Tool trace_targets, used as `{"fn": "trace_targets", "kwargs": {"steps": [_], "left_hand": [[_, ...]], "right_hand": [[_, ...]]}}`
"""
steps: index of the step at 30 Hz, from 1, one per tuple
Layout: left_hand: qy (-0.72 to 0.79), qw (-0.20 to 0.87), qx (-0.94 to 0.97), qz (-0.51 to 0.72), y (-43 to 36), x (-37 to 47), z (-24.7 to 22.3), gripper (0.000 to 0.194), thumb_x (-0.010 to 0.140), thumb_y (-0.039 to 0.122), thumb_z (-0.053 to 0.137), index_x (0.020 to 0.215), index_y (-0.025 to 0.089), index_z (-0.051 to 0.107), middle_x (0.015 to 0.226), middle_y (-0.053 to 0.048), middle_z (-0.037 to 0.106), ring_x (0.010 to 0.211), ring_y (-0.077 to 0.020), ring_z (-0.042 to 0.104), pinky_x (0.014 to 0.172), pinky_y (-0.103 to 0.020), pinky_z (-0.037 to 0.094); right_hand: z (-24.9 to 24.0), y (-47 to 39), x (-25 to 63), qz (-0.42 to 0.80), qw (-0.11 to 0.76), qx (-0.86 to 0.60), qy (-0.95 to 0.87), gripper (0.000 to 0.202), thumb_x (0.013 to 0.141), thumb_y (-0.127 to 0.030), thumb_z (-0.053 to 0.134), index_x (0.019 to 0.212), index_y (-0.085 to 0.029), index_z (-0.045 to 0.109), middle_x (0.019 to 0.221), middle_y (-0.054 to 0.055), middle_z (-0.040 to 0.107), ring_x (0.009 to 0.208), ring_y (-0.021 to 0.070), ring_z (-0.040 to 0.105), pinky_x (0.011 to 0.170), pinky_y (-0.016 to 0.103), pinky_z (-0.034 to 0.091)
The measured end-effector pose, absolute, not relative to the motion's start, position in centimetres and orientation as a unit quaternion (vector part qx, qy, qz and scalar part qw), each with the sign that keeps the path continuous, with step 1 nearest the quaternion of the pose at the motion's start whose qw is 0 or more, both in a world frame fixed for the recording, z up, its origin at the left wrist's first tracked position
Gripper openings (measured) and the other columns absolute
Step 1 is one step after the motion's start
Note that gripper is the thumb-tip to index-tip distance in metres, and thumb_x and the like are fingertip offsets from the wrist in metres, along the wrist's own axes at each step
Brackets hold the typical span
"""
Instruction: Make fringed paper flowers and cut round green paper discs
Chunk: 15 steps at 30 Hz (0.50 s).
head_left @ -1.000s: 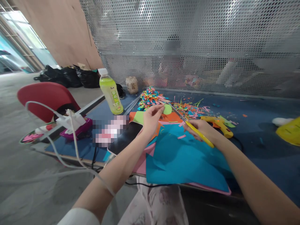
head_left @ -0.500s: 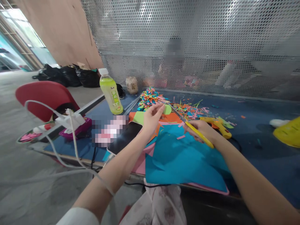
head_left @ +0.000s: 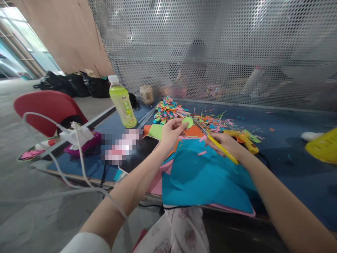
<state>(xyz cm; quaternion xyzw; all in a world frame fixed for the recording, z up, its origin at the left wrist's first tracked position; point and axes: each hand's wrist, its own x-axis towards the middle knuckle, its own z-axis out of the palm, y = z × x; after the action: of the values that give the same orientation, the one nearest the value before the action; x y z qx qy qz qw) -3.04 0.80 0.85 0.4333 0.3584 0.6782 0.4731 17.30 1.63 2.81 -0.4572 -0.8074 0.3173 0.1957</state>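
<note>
Between the thumb and fingers of my left hand is a small round piece of light green paper. My right hand grips scissors with yellow handles, their blades pointing up and left toward the green paper's right edge. Whether the blades touch the paper I cannot tell. Below both hands lie large blue paper sheets, with pink and orange paper partly under them. Behind the left hand stands a cone-shaped pile of many-coloured paper pieces. Thin paper scraps are scattered beyond the scissors.
A drink bottle, a phone and a white power adapter with cables are at the left. A yellow glue gun lies right of my right hand; a yellow container is farther right. A perforated metal panel rises behind.
The green paper has turned in my left hand and now shows as a fuller circle. The scissors stay beside it in my right hand. The whole view has shifted slightly.
</note>
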Motion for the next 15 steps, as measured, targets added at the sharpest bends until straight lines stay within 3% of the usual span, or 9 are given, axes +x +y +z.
{"fn": "trace_targets", "kwargs": {"steps": [10,15], "left_hand": [[0.37,0.443,0.394,0.715,0.78,-3.29,1.18,0.034,0.057,0.034,0.079,0.081,0.016,0.064,0.066,0.0,0.064,0.057,-0.0093,0.058,0.046,-0.02,0.042],[0.366,0.434,0.4,0.72,0.7,-3.23,1.13,0.032,0.058,0.034,0.079,0.079,0.016,0.063,0.066,0.001,0.063,0.058,-0.0088,0.057,0.045,-0.019,0.042]], "right_hand": [[3.62,1.0,16.98,0.392,0.184,-0.492,-0.755,0.045,0.072,-0.064,0.057,0.066,-0.019,0.051,0.043,-0.008,0.034,0.034,0.0081,0.037,0.038,0.024,0.029],[3.12,1.37,17.01,0.372,0.19,-0.475,-0.775,0.046,0.072,-0.065,0.055,0.066,-0.019,0.053,0.044,-0.007,0.035,0.037,0.0082,0.036,0.039,0.024,0.027]]}}
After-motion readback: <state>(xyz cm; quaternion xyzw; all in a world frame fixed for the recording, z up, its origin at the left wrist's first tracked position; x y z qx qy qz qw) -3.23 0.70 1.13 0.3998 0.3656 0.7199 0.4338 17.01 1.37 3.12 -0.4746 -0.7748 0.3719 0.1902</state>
